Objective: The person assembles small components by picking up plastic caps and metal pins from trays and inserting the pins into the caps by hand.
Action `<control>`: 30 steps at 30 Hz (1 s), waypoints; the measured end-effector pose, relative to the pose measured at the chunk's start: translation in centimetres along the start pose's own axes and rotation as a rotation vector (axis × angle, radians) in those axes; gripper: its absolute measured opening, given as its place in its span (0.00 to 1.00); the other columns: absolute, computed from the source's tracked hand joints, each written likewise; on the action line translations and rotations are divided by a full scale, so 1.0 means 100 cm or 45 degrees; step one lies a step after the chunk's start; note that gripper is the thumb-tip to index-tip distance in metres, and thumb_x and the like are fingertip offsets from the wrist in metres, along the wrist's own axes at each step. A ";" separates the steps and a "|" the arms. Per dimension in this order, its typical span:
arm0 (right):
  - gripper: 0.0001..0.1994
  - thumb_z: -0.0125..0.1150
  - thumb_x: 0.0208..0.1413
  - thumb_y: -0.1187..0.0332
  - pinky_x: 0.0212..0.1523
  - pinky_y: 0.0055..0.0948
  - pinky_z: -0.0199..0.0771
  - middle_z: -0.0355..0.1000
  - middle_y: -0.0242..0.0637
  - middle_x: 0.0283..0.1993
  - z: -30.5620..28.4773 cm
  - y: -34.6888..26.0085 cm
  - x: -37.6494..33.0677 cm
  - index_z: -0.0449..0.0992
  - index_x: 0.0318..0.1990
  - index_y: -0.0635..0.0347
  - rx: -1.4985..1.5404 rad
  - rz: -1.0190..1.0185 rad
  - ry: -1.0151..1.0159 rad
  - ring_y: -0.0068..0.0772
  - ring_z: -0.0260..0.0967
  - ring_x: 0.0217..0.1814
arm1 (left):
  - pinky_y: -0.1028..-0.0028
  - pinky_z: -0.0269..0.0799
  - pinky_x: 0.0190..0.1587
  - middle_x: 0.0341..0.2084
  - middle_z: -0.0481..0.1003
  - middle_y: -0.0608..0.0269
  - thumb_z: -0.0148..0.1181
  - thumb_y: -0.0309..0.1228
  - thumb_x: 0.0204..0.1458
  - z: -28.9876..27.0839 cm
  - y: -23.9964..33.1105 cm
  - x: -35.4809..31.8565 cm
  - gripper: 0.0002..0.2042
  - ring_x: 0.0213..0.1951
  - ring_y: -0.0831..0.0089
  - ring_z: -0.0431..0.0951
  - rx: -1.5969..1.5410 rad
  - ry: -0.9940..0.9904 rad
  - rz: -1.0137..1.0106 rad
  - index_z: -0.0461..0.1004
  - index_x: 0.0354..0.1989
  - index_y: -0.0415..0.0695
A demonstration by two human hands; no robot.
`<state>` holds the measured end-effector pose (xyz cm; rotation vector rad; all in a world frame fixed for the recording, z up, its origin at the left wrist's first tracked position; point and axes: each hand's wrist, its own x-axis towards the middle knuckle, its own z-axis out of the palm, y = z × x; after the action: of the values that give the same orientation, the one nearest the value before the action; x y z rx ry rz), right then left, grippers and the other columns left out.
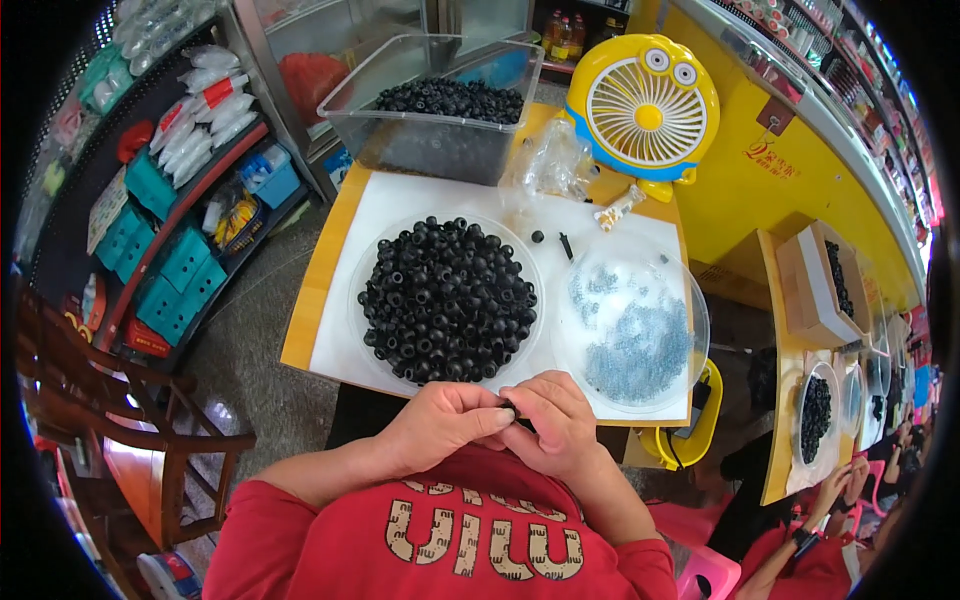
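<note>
My left hand point(450, 425) and my right hand point(556, 422) meet at the table's near edge, fingers pinched together. Between them shows a small black plastic piece point(511, 408), mostly covered by the fingertips. Just beyond lies a heap of black round pieces with holes point(445, 300) on a transparent round plate point(541, 290). Right of it, a second transparent plate point(702, 322) carries many tiny pale-blue translucent pieces point(640, 350). A single black ball point(538, 237) and a short black stick-like part point(566, 246) lie on the white sheet point(340, 345) behind the plates.
At the back of the wooden table point(300, 335) stands a transparent bin point(430, 140) of black parts. Beside it are a crumpled plastic bag point(553, 165) and a yellow-and-blue fan point(645, 110). A wooden chair point(170, 440) stands left; another person's hands point(845, 485) work at right.
</note>
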<state>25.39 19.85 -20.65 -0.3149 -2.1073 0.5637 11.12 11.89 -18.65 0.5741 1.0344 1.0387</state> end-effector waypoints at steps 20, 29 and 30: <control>0.17 0.61 0.26 0.74 0.27 0.28 0.64 0.66 0.35 0.27 -0.006 -0.008 0.009 0.69 0.31 0.63 -0.088 0.007 -0.215 0.34 0.64 0.26 | 0.87 0.64 0.28 0.23 0.72 0.69 0.53 0.29 0.48 -0.001 0.007 -0.010 0.08 0.26 0.88 0.68 0.394 0.066 0.124 0.72 0.32 0.36; 0.17 0.62 0.25 0.72 0.27 0.27 0.62 0.66 0.34 0.25 -0.011 -0.009 0.014 0.70 0.31 0.64 -0.115 -0.116 -0.235 0.32 0.62 0.25 | 0.87 0.64 0.27 0.22 0.72 0.68 0.53 0.30 0.48 0.000 0.016 -0.009 0.08 0.25 0.88 0.68 0.357 0.014 0.070 0.72 0.30 0.36; 0.18 0.62 0.26 0.72 0.28 0.27 0.62 0.66 0.34 0.26 -0.012 -0.009 0.014 0.70 0.32 0.64 -0.130 -0.115 -0.233 0.33 0.62 0.26 | 0.87 0.64 0.27 0.22 0.72 0.68 0.54 0.30 0.47 0.001 0.017 -0.009 0.08 0.25 0.88 0.68 0.218 -0.031 -0.003 0.72 0.29 0.36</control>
<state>25.61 19.94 -18.60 -0.2313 -2.3196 0.4473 10.34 11.84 -16.85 0.7230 1.1088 0.9443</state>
